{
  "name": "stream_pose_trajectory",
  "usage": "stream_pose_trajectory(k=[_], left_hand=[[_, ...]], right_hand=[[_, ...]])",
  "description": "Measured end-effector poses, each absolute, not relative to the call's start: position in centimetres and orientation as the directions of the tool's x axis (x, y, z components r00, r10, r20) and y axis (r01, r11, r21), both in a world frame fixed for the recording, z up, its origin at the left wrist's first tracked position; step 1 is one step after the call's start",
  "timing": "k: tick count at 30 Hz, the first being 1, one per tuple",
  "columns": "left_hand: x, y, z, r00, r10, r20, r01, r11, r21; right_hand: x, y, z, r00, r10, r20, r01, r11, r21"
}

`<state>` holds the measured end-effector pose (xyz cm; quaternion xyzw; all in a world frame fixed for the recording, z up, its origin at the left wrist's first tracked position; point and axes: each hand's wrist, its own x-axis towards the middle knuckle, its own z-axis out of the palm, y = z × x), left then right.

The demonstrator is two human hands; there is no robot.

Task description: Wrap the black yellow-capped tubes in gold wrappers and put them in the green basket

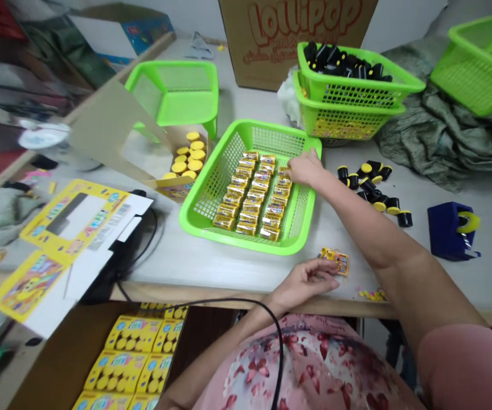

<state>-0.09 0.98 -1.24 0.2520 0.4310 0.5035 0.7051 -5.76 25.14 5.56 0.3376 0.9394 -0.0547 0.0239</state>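
Note:
My right hand (306, 168) reaches into a green basket (246, 244), its fingers closed at the far end of the right-hand row of packets. Its fingertips are partly hidden, and a gold-wrapped packet (284, 171) lies at them. Three rows of these shiny packets line the basket floor. My left hand (308, 279) rests near the table's front edge, with its fingers loosely curled and a gap between thumb and fingers. Just beyond its fingertips lie small printed stickers (341, 264) in yellow and orange; whether the fingers touch them I cannot tell.
Black tubs with yellow lids (374, 185) lie right of the basket. Stacked green baskets (357, 94) stand behind, a blue tape dispenser (449, 230) at right. Left are an open carton (175, 185) of yellow-lidded tubs and a flattened yellow box (75, 228). A black cable (229, 300) crosses in front.

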Motion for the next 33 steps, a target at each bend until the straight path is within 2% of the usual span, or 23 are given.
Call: stream_pose_trajectory(k=[2, 5, 8, 12, 17, 22, 24, 26, 29, 31, 33], left_hand=[[-0.2, 1.0, -1.0, 0.098, 0.924, -0.369, -0.497, 0.366, 0.787], [-0.4, 1.2, -0.9, -0.030, 0.919, -0.392, -0.524, 0.320, 0.790], [-0.5, 1.4, -0.9, -0.154, 0.898, -0.413, -0.562, 0.264, 0.784], [-0.5, 1.6, -0.8, -0.283, 0.872, -0.398, -0.524, 0.207, 0.826], [0.1, 1.8, -1.0, -0.359, 0.884, -0.300, -0.303, 0.194, 0.933], [0.7, 1.8, -0.8, -0.351, 0.935, -0.050, 0.122, 0.099, 0.988], [0.9, 1.9, -0.5, -0.303, 0.953, 0.009, 0.170, 0.044, 0.985], [0.9, 2.1, -0.1, -0.267, 0.964, -0.013, 0.104, 0.042, 0.994], [0.8, 2.4, 0.3, -0.266, 0.945, -0.193, -0.101, 0.171, 0.980], [0.7, 2.6, 0.3, -0.263, 0.910, -0.321, -0.259, 0.254, 0.932], [0.6, 2.8, 0.2, -0.251, 0.881, -0.401, -0.395, 0.285, 0.873]], right_hand=[[-3.4, 25.0, 5.7, -0.818, 0.574, 0.047, 0.562, 0.813, -0.150], [3.0, 22.8, 6.1, -0.819, 0.513, 0.256, 0.450, 0.852, -0.268], [10.8, 17.7, 5.3, -0.792, 0.517, 0.326, 0.419, 0.848, -0.325], [17.8, 11.3, 1.2, -0.732, 0.563, 0.384, 0.482, 0.826, -0.293], [18.4, 8.9, -2.3, -0.684, 0.618, 0.388, 0.570, 0.785, -0.245], [17.5, 8.2, -1.4, -0.663, 0.597, 0.451, 0.548, 0.798, -0.250], [17.4, 7.8, -0.8, -0.638, 0.578, 0.508, 0.533, 0.808, -0.251], [17.4, 8.0, -0.5, -0.618, 0.568, 0.543, 0.505, 0.817, -0.280], [18.6, 11.0, -0.2, -0.519, 0.651, 0.554, 0.545, 0.752, -0.372], [20.3, 14.6, -0.1, -0.345, 0.766, 0.542, 0.684, 0.601, -0.414], [22.2, 18.6, 0.0, -0.149, 0.869, 0.472, 0.822, 0.374, -0.429]])
